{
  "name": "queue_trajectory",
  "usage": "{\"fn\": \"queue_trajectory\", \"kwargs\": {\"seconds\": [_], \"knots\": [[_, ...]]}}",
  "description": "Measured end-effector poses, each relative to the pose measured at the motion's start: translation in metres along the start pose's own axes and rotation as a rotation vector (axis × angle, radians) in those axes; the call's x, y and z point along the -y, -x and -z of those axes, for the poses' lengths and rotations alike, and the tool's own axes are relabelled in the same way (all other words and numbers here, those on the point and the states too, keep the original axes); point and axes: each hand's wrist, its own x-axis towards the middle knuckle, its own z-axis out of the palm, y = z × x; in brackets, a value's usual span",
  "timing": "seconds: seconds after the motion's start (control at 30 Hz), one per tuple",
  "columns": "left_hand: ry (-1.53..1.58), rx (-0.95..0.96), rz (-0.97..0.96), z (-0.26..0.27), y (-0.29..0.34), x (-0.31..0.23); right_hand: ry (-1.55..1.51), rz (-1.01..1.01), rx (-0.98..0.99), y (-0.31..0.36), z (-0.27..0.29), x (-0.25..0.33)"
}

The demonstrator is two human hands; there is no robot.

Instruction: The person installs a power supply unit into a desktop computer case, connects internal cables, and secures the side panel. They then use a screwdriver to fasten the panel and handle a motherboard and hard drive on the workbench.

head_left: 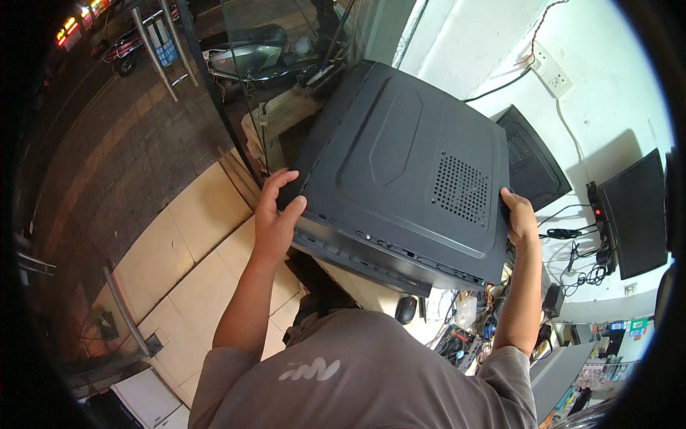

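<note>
A black computer case (400, 171) lies on its side in front of me, its large side panel facing up. The panel has a stamped outline and a patch of round vent holes. My left hand (276, 207) is at the case's left edge, thumb and fingers spread around the corner. On the opposite edge, my right hand (520, 213) grips the case near the vent holes, thumb on top and the other fingers hidden beneath. A slotted metal edge runs along the side nearest me. What supports the case is mostly hidden under it.
A black mouse (406, 309) and a clutter of tools and parts (461, 343) lie on the table near my right arm. Another black panel (532, 157) leans against the wall beside a monitor (632, 214) and tangled cables (589, 275). Left are a glass door with handles (153, 53) and tiled floor (186, 279).
</note>
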Motion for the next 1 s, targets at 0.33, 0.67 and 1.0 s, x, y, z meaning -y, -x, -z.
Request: {"fn": "queue_trajectory", "kwargs": {"seconds": [0.33,0.67,1.0], "knots": [[-0.014,0.117,0.054,0.009,-0.001,-0.010,0.810,0.106,-0.114,0.002,-0.006,0.006],[-0.742,0.338,0.115,-0.035,-0.137,-0.030,0.992,0.357,-0.193,-0.022,0.010,-0.016],[-0.714,0.316,0.257,-0.073,-0.191,0.013,0.879,0.454,-0.207,-0.021,0.007,-0.026]]}}
